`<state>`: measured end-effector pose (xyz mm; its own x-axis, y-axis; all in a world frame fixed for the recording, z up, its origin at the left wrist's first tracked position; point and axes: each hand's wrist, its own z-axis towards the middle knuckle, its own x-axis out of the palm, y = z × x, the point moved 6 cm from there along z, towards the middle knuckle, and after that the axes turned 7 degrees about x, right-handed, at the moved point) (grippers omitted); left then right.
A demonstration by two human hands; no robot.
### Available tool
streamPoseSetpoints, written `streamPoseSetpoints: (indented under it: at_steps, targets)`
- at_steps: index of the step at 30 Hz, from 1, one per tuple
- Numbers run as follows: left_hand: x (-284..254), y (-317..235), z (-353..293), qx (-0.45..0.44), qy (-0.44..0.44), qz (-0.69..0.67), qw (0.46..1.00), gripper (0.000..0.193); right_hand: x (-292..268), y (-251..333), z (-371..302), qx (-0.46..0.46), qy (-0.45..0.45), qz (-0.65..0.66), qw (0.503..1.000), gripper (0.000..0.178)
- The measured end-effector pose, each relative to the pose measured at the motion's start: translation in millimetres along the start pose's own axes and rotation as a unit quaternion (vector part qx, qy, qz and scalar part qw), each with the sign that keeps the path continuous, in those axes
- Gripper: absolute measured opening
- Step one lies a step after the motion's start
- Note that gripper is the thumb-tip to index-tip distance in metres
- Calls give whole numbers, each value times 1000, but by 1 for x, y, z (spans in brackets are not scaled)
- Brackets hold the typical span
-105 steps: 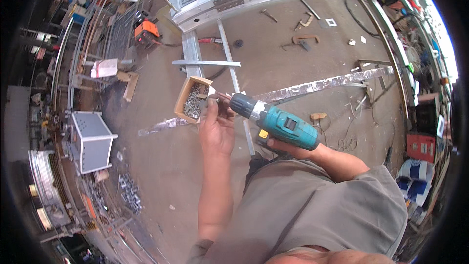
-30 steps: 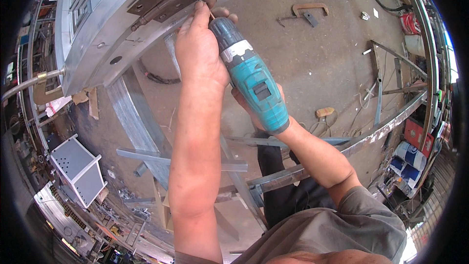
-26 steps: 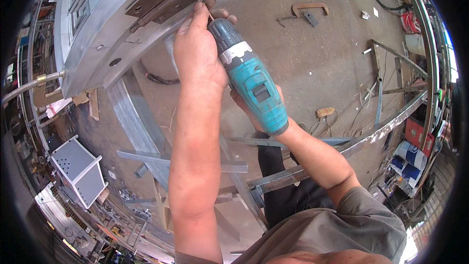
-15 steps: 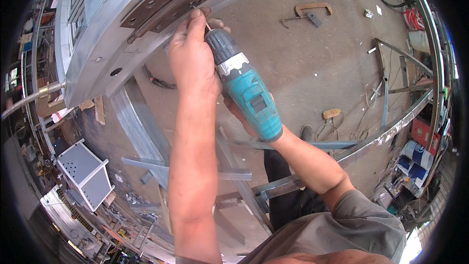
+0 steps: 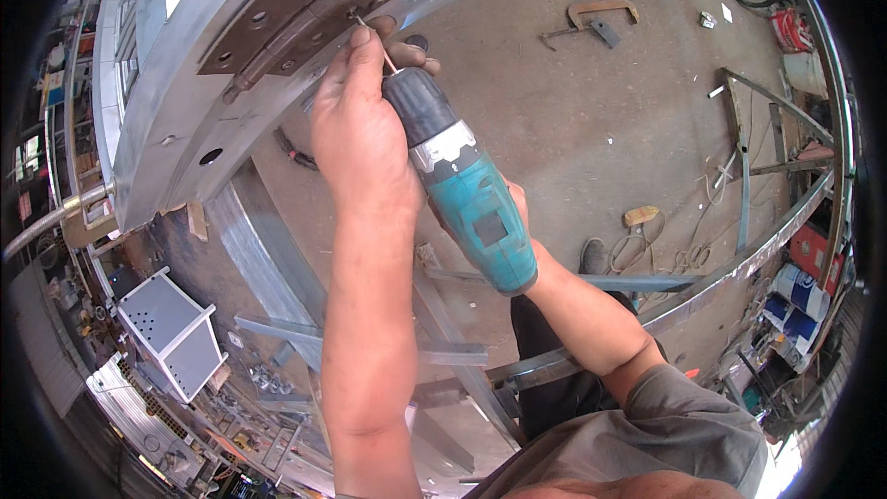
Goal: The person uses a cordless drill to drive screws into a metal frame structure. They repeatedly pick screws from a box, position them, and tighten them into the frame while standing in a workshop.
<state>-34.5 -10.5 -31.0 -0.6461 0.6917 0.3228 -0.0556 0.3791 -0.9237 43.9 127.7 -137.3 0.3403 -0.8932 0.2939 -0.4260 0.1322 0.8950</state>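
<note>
A teal cordless drill (image 5: 485, 217) with a black chuck (image 5: 418, 102) points up and away from me, toward a brown steel hinge (image 5: 300, 23). My right hand (image 5: 517, 208) grips the drill from below, mostly hidden by its body. At the front, my left hand (image 5: 356, 120) closes its thumb and fingers around the thin drill bit (image 5: 388, 59). The bit's tip lies at a hole near the hinge's lower edge. Several other holes run along the hinge, which lies against a silvery metal frame (image 5: 152, 162).
Across the floor lie a rusty C-clamp (image 5: 605, 11), a yellow-handled tool (image 5: 639, 215) with a cord and loose steel bars (image 5: 453, 354). A grey box-shaped metal piece (image 5: 171, 333) stands at lower left. A long steel rail (image 5: 739, 268) curves along the right.
The hinge and frame appear slightly farther left in view. The drill body sits a little lower, with more of the bit showing between chuck and fingers. Both hands keep their hold.
</note>
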Motion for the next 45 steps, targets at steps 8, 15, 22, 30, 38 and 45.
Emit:
streamPoseSetpoints:
  at_steps: [8,15,22,30,38,45]
  targets:
    - [1,-2,-3,3,-11,27,1000,26,-1,-6,-2,14,-9,44,999,39]
    - [-1,0,-1,-14,-3,-10,1000,27,-9,-10,-1,73,1,48,996,49]
    - [-2,9,3,-73,-4,-92,993,31,-12,1,0,16,-1,-40,999,52]
    - [-3,9,7,-28,5,-66,997,27,-13,41,-4,-208,-57,-259,941,50]
    - [-2,3,7,7,2,-10,1000,22,-13,47,-2,-217,-46,-251,942,47]
    - [-2,3,7,-4,-19,-27,999,20,-14,45,-2,-202,-38,-231,951,46]
